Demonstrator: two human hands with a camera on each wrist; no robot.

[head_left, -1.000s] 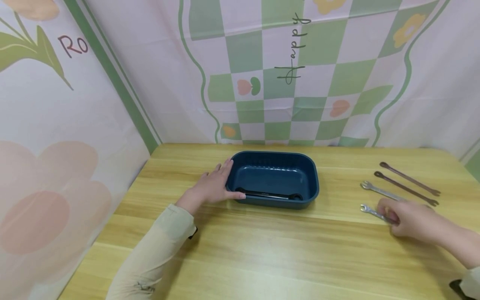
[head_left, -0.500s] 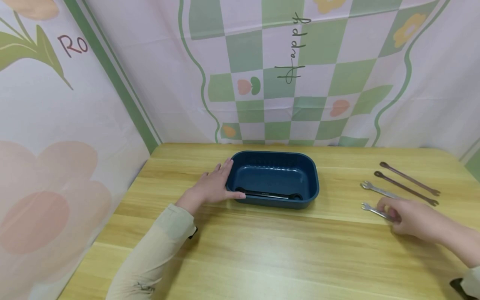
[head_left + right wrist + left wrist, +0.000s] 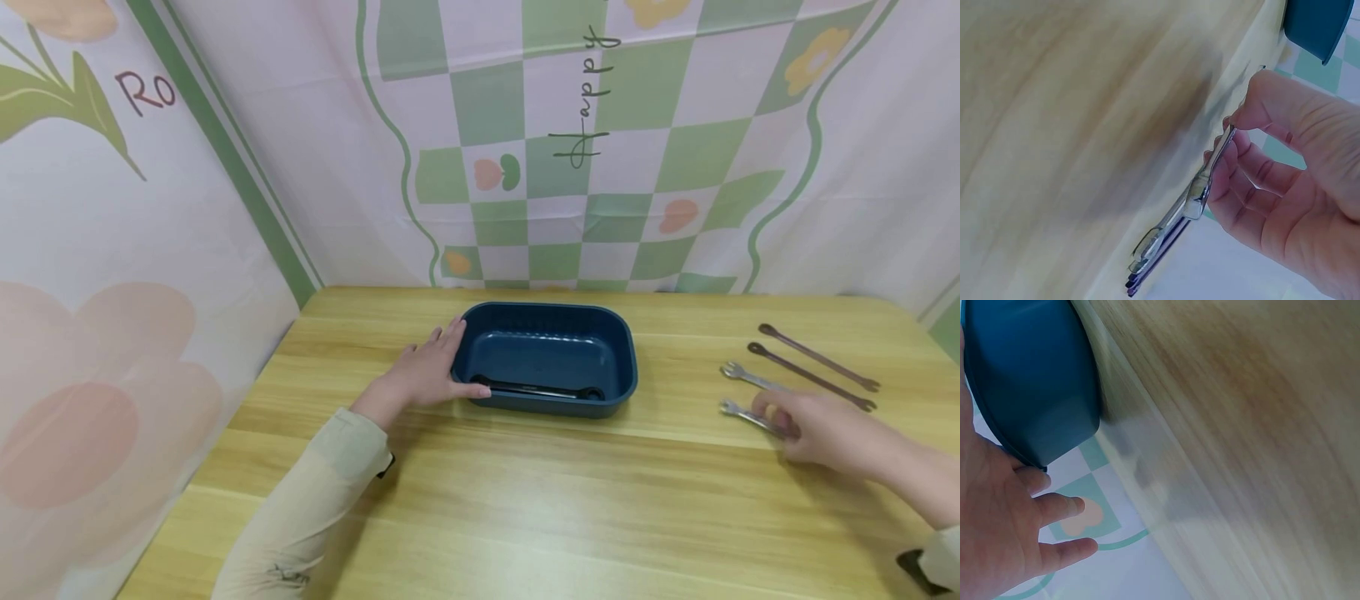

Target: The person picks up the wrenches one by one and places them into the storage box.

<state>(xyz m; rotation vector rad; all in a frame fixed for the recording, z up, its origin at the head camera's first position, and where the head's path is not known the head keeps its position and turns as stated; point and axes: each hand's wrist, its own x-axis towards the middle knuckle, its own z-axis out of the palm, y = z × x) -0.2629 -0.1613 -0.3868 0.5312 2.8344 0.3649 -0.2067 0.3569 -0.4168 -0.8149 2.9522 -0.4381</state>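
Observation:
A dark blue plastic bin (image 3: 555,406) sits on the table, with a black wrench (image 3: 536,389) lying along its inner front side. My left hand (image 3: 423,371) rests against the bin's left end, fingers spread and nearly straight, thumb over the front rim. On the right, my right hand (image 3: 832,433) pinches a silver wrench (image 3: 738,412) between thumb and fingers; the right wrist view shows this wrench (image 3: 1217,157) slanting from the fingertips. Just behind it lies another silver wrench (image 3: 748,377), partly hidden by the hand.
Two dark wrenches, one nearer (image 3: 810,375) and one farther (image 3: 817,357), lie roughly parallel behind the silver ones. The wooden table (image 3: 570,500) ends at a printed cloth backdrop (image 3: 555,217) behind the bin, with more cloth on the left.
My right hand and the silver wrench have shifted very slightly left, still pinched. The left hand and the bin stay where they were.

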